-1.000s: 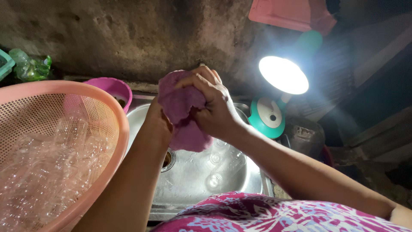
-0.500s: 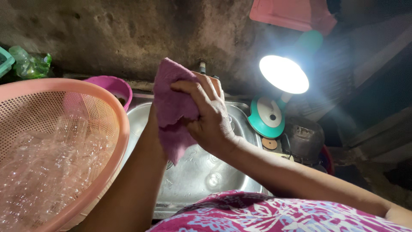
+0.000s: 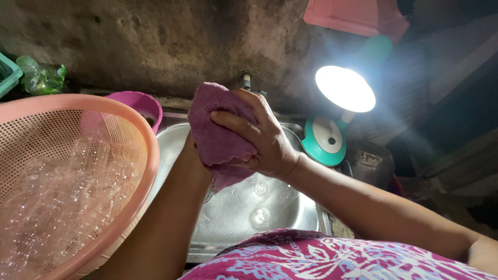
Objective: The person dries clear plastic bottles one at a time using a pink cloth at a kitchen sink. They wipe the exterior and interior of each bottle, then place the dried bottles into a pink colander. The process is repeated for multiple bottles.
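Hands meet above a steel sink (image 3: 233, 218): the right hand (image 3: 264, 140) has lifted a purple cloth (image 3: 218, 135), grip closed, over the left hand (image 3: 193, 150), mostly hidden, its grip unclear.

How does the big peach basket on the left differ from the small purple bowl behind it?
The peach basket is far larger than the purple bowl and fills the left foreground; the bowl sits behind it by the wall. The basket's wall is perforated mesh; the bowl's is solid. The basket holds clear plastic bottles; the bowl's contents cannot be made out. Both are round, plastic-looking and open-topped, beside the metal sink.
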